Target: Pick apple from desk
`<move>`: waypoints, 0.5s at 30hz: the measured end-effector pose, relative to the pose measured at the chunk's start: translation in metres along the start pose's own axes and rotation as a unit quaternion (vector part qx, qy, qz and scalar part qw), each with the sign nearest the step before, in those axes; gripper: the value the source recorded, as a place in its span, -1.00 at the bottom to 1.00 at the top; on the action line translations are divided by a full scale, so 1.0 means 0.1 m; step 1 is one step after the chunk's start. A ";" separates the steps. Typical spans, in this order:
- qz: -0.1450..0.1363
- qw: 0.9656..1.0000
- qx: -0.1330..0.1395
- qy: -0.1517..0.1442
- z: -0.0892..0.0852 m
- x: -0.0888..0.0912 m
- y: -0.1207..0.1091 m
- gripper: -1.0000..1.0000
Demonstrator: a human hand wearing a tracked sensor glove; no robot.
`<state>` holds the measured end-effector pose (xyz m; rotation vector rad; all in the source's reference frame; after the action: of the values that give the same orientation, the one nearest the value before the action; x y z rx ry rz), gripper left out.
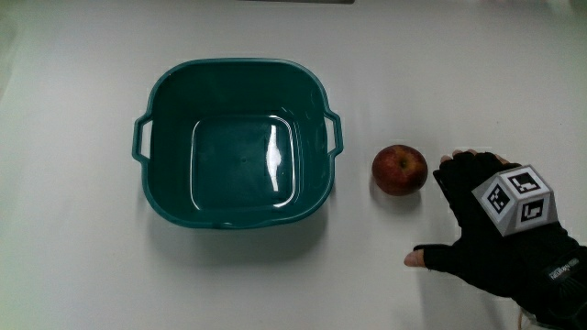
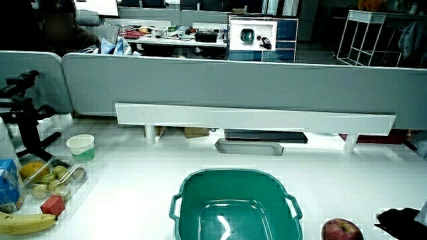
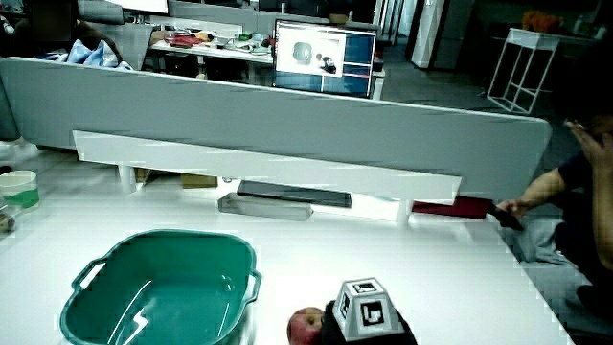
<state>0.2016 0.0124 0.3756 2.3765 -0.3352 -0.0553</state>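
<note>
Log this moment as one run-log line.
phase: approach | hand: beside apple, open, not touching | apple: on table beside green basin | basin: holds nothing

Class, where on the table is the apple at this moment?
In the main view the apple sits on the table between the green tub and the gloved hand, touching neither.

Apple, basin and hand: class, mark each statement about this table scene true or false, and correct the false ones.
1. The apple lies inside the green basin. False: it lies on the table beside the basin.
2. The hand grips the apple. False: it is beside the apple, fingers spread, holding nothing.
3. The apple lies between the basin and the hand. True.
4. The basin holds a banana. False: nothing lies in it; a banana lies elsewhere on the table in a side view.
5. The basin has a handle on its rim. True.
</note>
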 end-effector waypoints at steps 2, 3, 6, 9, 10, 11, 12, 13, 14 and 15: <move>0.008 1.000 -0.005 0.010 0.02 0.01 0.06 0.00; -0.002 1.000 -0.004 0.009 0.02 0.03 0.10 0.00; 0.004 1.000 -0.010 0.020 0.03 0.06 0.19 0.00; -0.004 1.000 -0.015 0.023 0.02 0.10 0.29 0.00; -0.006 0.999 -0.016 0.030 0.01 0.11 0.32 0.00; -0.003 0.999 -0.016 0.032 0.02 0.11 0.35 0.00; -0.004 1.000 -0.012 0.026 0.02 0.11 0.38 0.00; -0.013 0.999 -0.015 0.031 0.00 0.14 0.43 0.00; -0.007 0.999 -0.016 0.033 0.00 0.14 0.45 0.00; -0.010 0.999 -0.019 0.037 -0.02 0.16 0.49 0.00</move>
<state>0.2062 -0.0254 0.4108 2.3379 -0.2717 0.0172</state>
